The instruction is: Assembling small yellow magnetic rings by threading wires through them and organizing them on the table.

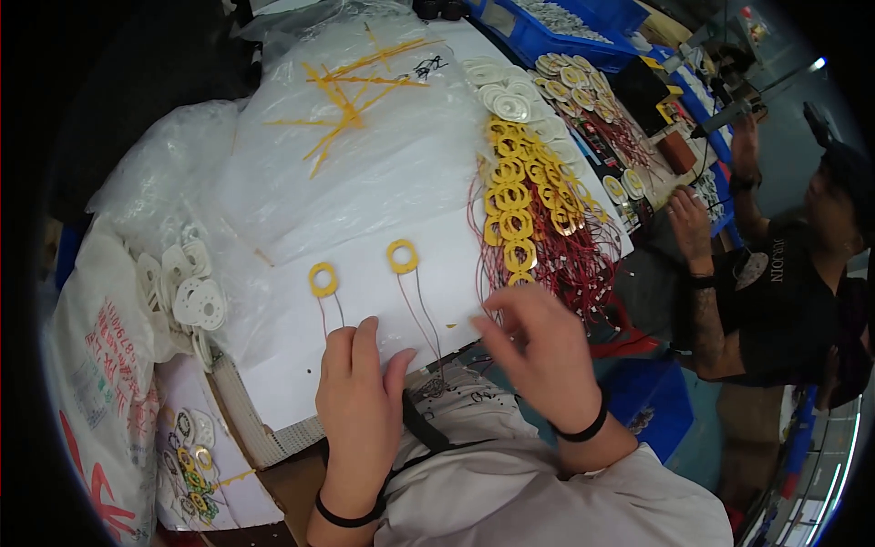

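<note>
Two yellow rings, each with two thin wire leads, lie on the white work surface before me: a left ring (323, 280) and a right ring (401, 257). My left hand (354, 392) is at the lead ends of the left ring, fingers stretched out and thumb apart; the lead ends are hidden behind the fingertips. My right hand (547, 365) is beside the near end of a heap of yellow rings (516, 224) with red wires (574, 260). Its fingers are bent, with thumb and index tips slightly apart and nothing visible between them.
Clear plastic sheeting (301, 182) carries loose yellow strips (351, 109). White discs (200, 301) lie at left by a printed plastic bag (100, 365). More white rings (506, 96) and a blue bin (556, 41) stand at the back. A co-worker (775, 301) works at right.
</note>
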Available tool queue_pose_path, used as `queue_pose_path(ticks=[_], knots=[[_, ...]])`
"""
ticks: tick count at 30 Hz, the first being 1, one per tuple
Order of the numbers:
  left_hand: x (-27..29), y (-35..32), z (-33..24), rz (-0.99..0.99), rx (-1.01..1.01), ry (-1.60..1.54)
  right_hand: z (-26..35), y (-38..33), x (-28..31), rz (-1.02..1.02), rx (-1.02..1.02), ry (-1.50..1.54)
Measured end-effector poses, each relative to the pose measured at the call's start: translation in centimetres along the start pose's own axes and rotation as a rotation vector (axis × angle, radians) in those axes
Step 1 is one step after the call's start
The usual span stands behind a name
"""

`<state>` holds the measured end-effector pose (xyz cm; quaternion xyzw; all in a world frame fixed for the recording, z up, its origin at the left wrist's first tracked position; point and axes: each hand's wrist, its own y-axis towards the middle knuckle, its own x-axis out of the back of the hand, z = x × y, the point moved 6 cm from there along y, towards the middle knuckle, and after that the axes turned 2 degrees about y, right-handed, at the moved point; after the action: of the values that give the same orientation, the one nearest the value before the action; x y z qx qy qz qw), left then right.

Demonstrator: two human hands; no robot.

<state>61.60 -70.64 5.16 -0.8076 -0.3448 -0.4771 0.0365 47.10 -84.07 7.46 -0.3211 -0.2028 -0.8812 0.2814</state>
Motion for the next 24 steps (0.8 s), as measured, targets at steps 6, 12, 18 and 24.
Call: queue_pose_path(ticks=[6,12,18,24], knots=[[-1.2,0.4,0.1,0.068,0.044,0.037,-4.6,0.6,4.6,-0.176,-0.164,-0.101],[-1.4,0.4,0.3,0.047,0.071,0.02,-5.5,1.0,4.3,-0.064,-0.278,-0.168],[-1.3,0.3,0.4,0.039,0.084,0.018,-6.5,1.2,3.0,-0.017,-0.301,-0.225],[-1.3,0.1,0.6,0.046,0.08,-0.01,-7.1,1.4,2.7,0.016,-0.334,-0.017]])
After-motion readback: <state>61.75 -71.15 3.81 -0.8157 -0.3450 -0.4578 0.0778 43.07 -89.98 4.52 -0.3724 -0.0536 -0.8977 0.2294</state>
